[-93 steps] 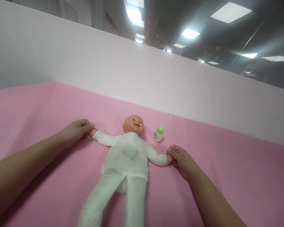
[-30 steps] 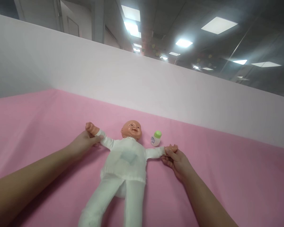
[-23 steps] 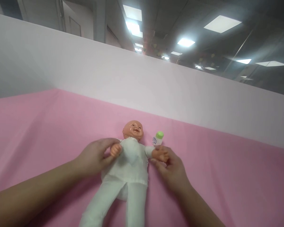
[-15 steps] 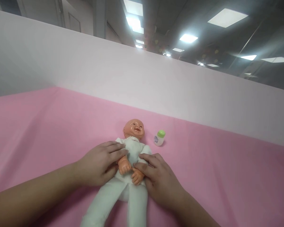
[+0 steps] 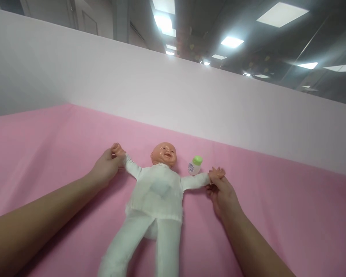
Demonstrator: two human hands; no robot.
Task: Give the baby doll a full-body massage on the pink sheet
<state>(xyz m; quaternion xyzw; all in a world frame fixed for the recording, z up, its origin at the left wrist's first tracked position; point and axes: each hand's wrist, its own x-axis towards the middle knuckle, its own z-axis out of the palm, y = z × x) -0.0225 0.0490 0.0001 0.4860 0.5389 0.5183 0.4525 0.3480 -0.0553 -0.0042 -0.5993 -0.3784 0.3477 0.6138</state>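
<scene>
In the head view, a doll (image 5: 158,196) lies face up on a pink sheet (image 5: 291,200), arms stretched out sideways, the left hand (image 5: 106,168) pinching one wrist between thumb and fingers and the right hand (image 5: 225,195) pinching the other, with a green-capped bottle (image 5: 195,166) near its head.

— Where does the light come from?
— White ceiling panels (image 5: 282,14) blaze overhead, haloed with glare against a dim ceiling (image 5: 204,19).
— And below?
— Soft shadow lines the left forearm (image 5: 54,207), highlights gloss the doll's head (image 5: 164,154), and the bottle's label (image 5: 191,168) blurs.
</scene>
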